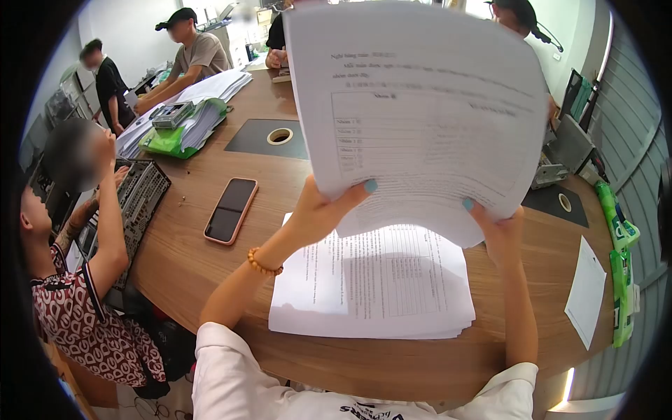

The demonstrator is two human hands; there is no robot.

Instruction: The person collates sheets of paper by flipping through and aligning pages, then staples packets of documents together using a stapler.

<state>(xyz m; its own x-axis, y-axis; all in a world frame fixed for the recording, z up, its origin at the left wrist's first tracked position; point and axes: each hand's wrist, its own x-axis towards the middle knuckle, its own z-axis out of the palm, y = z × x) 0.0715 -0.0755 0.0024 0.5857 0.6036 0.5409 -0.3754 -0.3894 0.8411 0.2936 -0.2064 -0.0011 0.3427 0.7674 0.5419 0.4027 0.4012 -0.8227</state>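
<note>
A thick bundle of printed sheets [420,91] is held up over the table, its lower edge bowed. My left hand [325,210] grips its lower left corner, thumb with a blue nail on the printed face; a beaded bracelet circles the wrist. At the lower right corner my right hand [497,227] holds the same bundle, thumb in front. The fingers behind the sheets are hidden. Below lies a second stack of printed paper [371,294] on the wooden table, partly covered by the raised bundle. A phone with a pink case [231,211] rests left of my left hand.
Papers with a green folder [168,140] and a tape roll [279,136] lie further back. At the left, a person in a patterned shirt [91,308] sits by a black basket [143,203]. Other people are behind the table. A loose sheet [586,294] and green packs [621,280] are right.
</note>
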